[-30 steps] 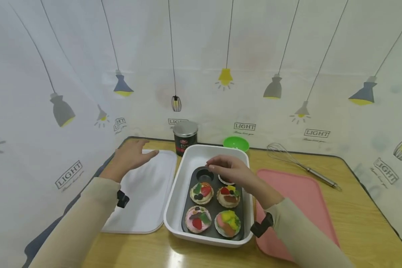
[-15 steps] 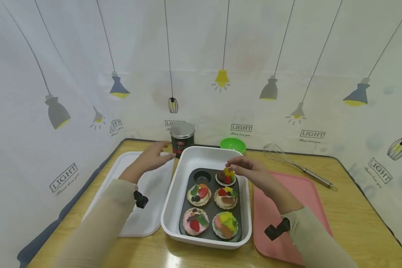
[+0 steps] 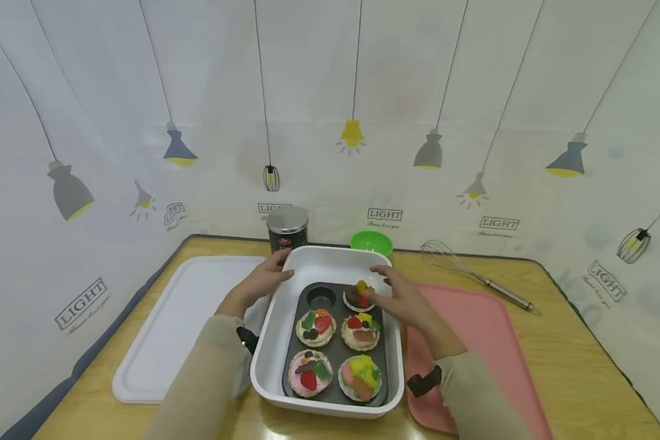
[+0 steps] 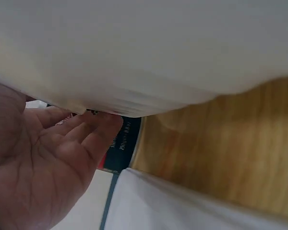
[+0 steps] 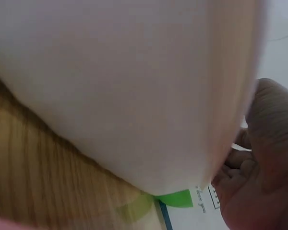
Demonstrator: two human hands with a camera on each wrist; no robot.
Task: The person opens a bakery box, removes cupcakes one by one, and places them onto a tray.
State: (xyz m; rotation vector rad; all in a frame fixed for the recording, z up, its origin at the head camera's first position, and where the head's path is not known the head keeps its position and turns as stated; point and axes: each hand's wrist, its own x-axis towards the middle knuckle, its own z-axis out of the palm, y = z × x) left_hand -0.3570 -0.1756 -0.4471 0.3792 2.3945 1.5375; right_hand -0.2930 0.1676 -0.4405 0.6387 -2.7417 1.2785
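Observation:
A white deep rectangular pan (image 3: 261,360) stands on the table, with a dark muffin tin (image 3: 338,290) inside it. Fruit-topped tarts fill several cups, among them a chocolate tart (image 3: 357,296) at the far right; the far left cup (image 3: 321,297) holds none. My left hand (image 3: 257,283) is at the pan's left rim, thumb over the rim, fingers along the outer wall in the left wrist view. My right hand (image 3: 409,304) straddles the right rim, its thumb reaching inside near the chocolate tart. Neither hand visibly grips the pan, and some fingertips are hidden.
A black can with a silver lid (image 3: 287,221) stands behind the pan beside my left fingers. A green bowl (image 3: 371,242) is behind it. The white tray (image 3: 170,330) lies left, the pink tray (image 3: 475,342) right, with a whisk (image 3: 475,276) beyond.
My left hand has moved right from above the white tray to the pan's left rim. My right hand has shifted from over the chocolate tart to the right rim, thumb spread from the fingers.

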